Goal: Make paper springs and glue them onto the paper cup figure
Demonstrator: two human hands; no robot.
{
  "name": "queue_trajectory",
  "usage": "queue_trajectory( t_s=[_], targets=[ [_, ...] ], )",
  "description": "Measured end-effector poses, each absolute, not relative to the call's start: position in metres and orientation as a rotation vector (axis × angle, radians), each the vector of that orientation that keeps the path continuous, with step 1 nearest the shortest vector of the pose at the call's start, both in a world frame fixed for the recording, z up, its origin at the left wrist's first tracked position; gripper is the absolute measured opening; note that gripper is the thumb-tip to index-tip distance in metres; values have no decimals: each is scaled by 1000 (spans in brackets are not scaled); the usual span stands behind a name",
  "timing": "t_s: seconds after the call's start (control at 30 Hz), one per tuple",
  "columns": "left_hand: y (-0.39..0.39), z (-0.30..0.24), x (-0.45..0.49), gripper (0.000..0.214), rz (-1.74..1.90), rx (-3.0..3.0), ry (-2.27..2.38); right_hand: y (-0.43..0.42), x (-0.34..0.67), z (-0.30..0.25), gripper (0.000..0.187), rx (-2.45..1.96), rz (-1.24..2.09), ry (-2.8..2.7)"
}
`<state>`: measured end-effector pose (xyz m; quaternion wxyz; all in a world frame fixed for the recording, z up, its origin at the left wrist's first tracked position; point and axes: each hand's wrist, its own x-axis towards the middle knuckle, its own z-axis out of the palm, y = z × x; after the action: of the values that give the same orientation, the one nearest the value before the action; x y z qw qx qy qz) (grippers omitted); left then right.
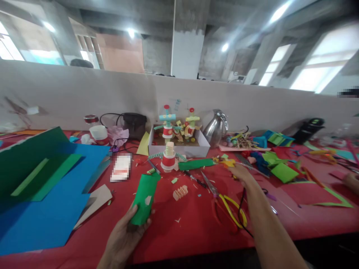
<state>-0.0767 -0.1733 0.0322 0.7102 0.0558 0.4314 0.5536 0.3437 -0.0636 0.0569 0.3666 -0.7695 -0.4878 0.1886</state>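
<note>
My left hand (127, 220) is closed round a green paper piece (144, 203) that looks rolled or folded, with a small pale scrap on its face. My right hand (239, 173) reaches far over the table, its fingertips at a yellow item (227, 163) beside a long green paper strip (196, 164). Its fingers are blurred, so a grip cannot be made out. A red and white paper-cup figure (168, 161) with coiled green arms stands between the hands. Nearer me lie yellow-handled scissors (228, 209), a dark craft knife (196, 179) and a folded peach paper spring (180, 192).
Behind, a white box (179, 150) holds more cup figures beside a steel jug (216, 129). Blue card sheets (56, 220) cover the left side. Coloured paper scraps (284, 171) lie right, where another person's hand (352, 183) shows at the edge. A low white partition (252, 101) runs behind.
</note>
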Motion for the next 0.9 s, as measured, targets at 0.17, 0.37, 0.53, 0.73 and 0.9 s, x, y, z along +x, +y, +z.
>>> queue_trajectory(
  t_s=[0.17, 0.37, 0.53, 0.73, 0.9],
  targets=[
    [-173, 40, -69, 25, 1232, 281, 998, -87, 326, 91, 23, -1591, 800, -1098],
    [-170, 60, -62, 26, 1236, 380, 1029, -118, 263, 120, 29, -1140, 1137, -1058],
    [-166, 69, -60, 18, 1244, 384, 992, -142, 216, 109, 35, -1073, 1160, -1362],
    [-168, 64, -59, 29, 1206, 318, 1029, -169, 193, 95, 29, -1189, 822, -1776],
    [-169, 61, -58, 37, 1186, 320, 1009, -180, 185, 91, 27, -1290, 665, -1895]
  ],
)
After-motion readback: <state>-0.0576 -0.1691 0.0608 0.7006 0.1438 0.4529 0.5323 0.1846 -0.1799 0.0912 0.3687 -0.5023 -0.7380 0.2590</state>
